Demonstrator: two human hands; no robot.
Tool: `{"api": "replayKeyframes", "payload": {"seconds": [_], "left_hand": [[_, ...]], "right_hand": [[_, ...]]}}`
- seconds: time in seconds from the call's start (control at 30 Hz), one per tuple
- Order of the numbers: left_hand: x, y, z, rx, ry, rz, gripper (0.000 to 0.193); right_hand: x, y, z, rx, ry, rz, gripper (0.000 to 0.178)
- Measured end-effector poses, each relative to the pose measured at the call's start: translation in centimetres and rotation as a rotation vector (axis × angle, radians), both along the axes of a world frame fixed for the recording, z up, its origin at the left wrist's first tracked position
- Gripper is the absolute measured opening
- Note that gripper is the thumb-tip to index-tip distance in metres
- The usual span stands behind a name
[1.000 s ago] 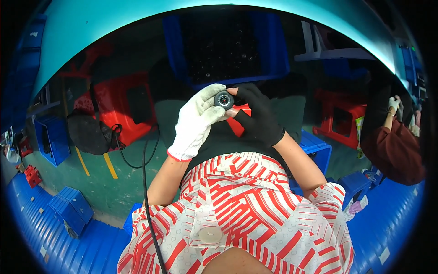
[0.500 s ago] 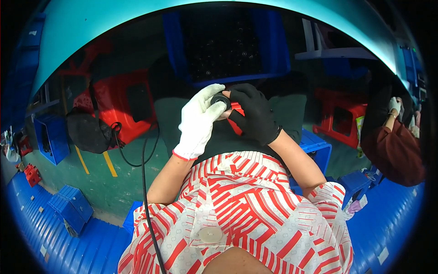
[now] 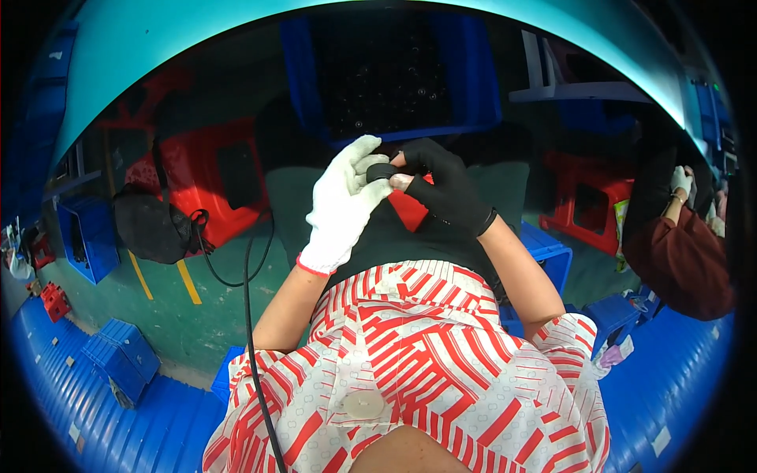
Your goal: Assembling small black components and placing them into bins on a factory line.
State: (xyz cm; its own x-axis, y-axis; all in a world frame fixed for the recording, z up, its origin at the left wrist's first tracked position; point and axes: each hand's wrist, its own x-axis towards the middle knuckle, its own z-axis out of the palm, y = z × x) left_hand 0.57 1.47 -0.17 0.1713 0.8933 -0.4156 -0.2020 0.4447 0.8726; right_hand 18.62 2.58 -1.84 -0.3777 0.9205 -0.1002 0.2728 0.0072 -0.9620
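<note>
A small black round part [image 3: 381,172] is held up above my lap, between my two hands. My left hand [image 3: 341,206], in a white knitted glove, is closed on its left side with thumb and fingers. From the right, my right hand [image 3: 446,191], in a black glove with bare thumb and fingertips, pinches the part's edge. The part's far side and some of my right fingers are hidden. Just beyond my hands stands a blue crate [image 3: 394,140] holding many small dark, shiny pieces.
Overhead at the far side curves a turquoise table edge [image 3: 197,47]. Red stools [image 3: 206,177] stand to the left and right, one with a black bag [image 3: 150,227]. A black cable [image 3: 251,331] hangs along my left side. At the right sits another person [image 3: 682,260] in a dark red sleeve.
The black part has been turned: its ring-shaped, hollow face showed before, and a plain dark surface shows now. My right fingers have shifted their hold on it.
</note>
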Motion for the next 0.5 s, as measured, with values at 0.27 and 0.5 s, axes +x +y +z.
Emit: {"api": "replayKeyframes", "payload": {"seconds": [0.27,0.5], "left_hand": [[0.3,-0.4,-0.7,-0.117,-0.185,0.122,0.047],[-0.2,0.7,1.4,-0.144,-0.029,-0.050,0.041]], "right_hand": [[-1.8,-1.1,-0.3,-0.289,0.278,-0.273,0.032],[-0.6,-0.1,0.6,0.172,-0.147,0.091,0.045]]}}
